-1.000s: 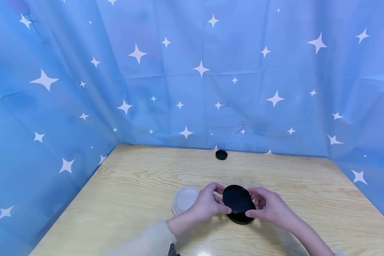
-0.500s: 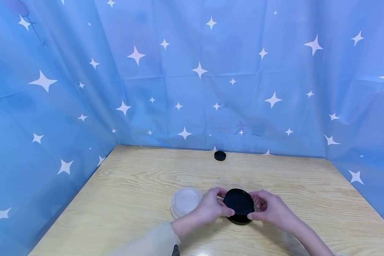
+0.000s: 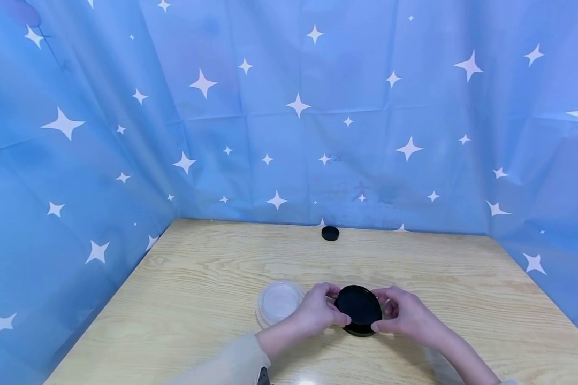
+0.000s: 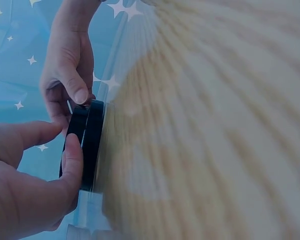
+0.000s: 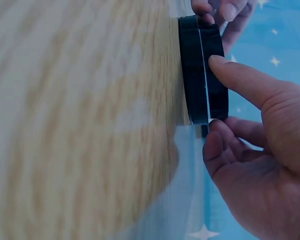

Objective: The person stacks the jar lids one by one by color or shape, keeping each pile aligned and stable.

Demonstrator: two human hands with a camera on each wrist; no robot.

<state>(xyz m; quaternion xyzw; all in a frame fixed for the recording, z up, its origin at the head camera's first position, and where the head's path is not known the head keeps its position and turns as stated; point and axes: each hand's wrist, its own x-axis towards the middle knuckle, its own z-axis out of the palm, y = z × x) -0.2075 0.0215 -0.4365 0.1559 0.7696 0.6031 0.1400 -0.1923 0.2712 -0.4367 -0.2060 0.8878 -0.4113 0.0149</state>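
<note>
A black round lid [image 3: 358, 302] sits on a second, slightly wider black lid [image 3: 360, 332] near the front middle of the table. My left hand [image 3: 313, 310] holds the upper lid's left edge between thumb and fingers. On the opposite edge, my right hand [image 3: 407, 315] grips the same lid. From the right wrist side, the upper lid [image 5: 216, 82] and lower lid [image 5: 192, 75] lie flat together with a thin line between them, the lower one resting on the wood. In the left wrist view both hands surround the stack.
Clear round lids or shallow dishes [image 3: 279, 302] lie just left of the left hand. A smaller black lid [image 3: 330, 233] rests at the back edge of the wooden table [image 3: 212, 267]. Blue star-patterned cloth [image 3: 250, 133] hangs behind and along the sides.
Both hands have lowered the upper black lid from a raised, tilted position onto the lower one. Over the last half second the hands have barely moved.
</note>
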